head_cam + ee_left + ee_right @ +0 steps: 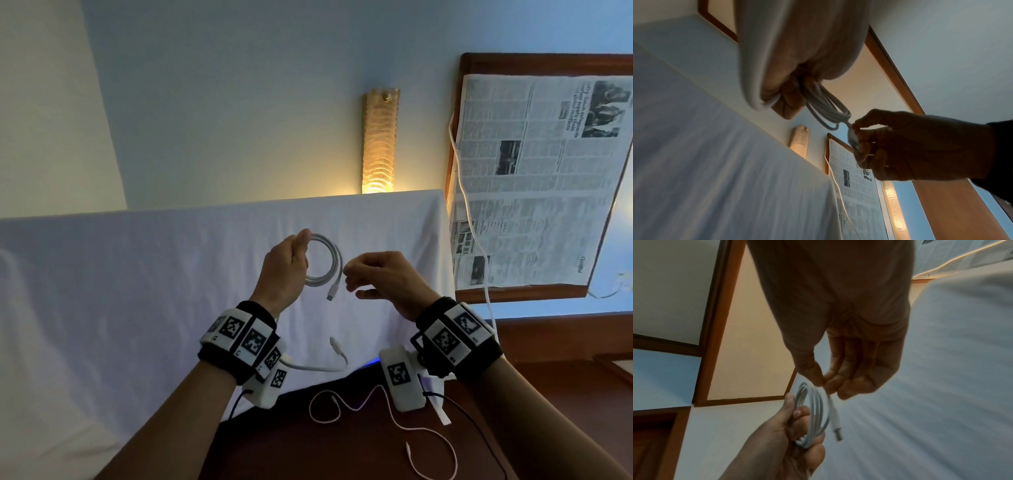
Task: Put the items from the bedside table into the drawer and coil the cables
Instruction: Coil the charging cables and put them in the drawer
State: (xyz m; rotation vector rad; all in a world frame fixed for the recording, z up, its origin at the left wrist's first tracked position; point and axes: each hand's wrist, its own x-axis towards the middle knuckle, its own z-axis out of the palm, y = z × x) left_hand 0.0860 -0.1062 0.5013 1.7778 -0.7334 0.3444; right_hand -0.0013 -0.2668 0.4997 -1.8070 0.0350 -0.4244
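Left hand [286, 267] grips coiled white cable [327, 260]; right hand [383, 279] pinches its end.

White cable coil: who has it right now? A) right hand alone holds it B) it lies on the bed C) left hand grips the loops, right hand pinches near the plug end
C: the left hand grips the white cable coil, the right hand pinches near its plug end.

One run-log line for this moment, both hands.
left hand: grips white cable coil | right hand: pinches its free end near connector | thin cable: uncoiled
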